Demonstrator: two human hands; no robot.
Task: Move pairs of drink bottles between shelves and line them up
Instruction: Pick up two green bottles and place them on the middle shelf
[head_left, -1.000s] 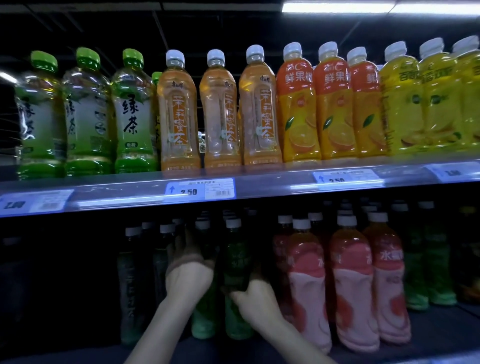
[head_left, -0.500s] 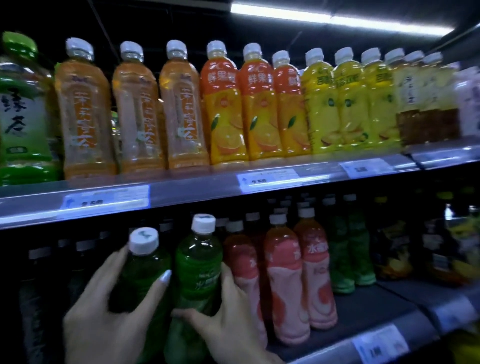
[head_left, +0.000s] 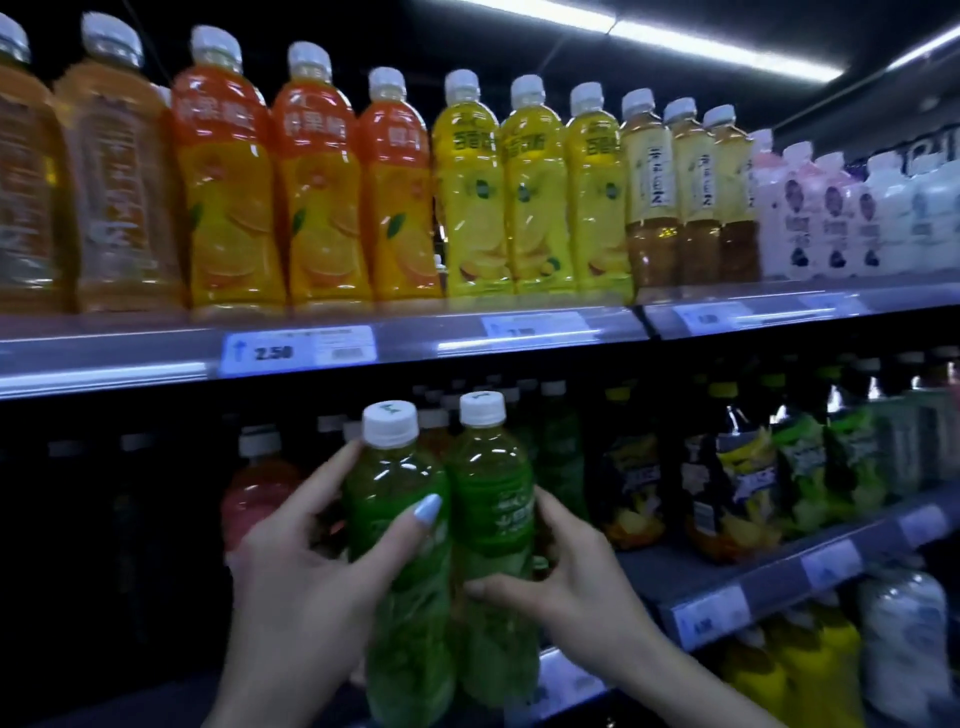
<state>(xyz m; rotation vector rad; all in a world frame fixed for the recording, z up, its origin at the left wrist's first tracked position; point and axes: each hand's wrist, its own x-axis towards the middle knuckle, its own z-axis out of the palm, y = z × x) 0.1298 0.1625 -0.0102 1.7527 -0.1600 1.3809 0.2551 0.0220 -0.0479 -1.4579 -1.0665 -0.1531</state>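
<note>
Two green bottles held side by side in front of the lower shelf.

The left hand (head_left: 306, 566) wraps the left green bottle (head_left: 400, 582), thumb across its front and fingers curled behind, while the right hand (head_left: 566, 577) grips the right green bottle (head_left: 493, 540) from its right side, fingers closed round the lower body; the two bottles touch, upright, white caps level (the left one's cap a shade lower). Just behind the pair, the dim lower shelf (head_left: 727, 587) carries a pink-red bottle (head_left: 254, 493) to their left and dark and yellow-green labelled bottles to their right. Above the pair runs the upper shelf rail (head_left: 104, 364) with a price tag (head_left: 298, 351) reading 2.50, and over it stand orange juice bottles (head_left: 317, 192), yellow bottles (head_left: 535, 192) and pale tea bottles (head_left: 691, 192) further right.
</note>
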